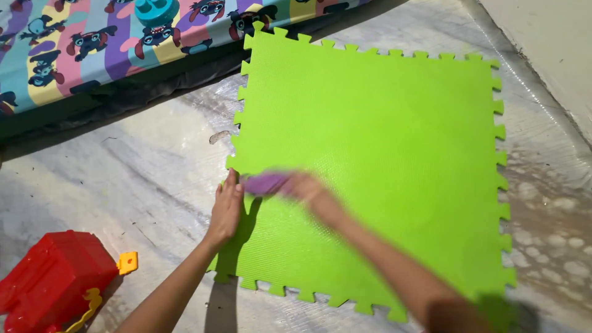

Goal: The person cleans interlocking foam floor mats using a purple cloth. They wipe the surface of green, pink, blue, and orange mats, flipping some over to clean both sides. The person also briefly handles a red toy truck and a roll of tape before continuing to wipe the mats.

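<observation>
A bright green foam mat point(382, 142) with jigsaw edges lies flat on the pale floor. My left hand point(227, 208) rests flat on the mat's left edge, fingers together and pointing away from me. My right hand point(308, 188) reaches across the mat and holds a small purple object point(266, 183), blurred by motion, just right of my left fingertips. The purple thing touches the mat surface near its left edge.
A red plastic toy container point(52, 280) with yellow parts sits at the lower left on the floor. A mattress with a colourful cartoon-print sheet point(92, 43) runs along the top left. A wall base point(542, 43) borders the upper right.
</observation>
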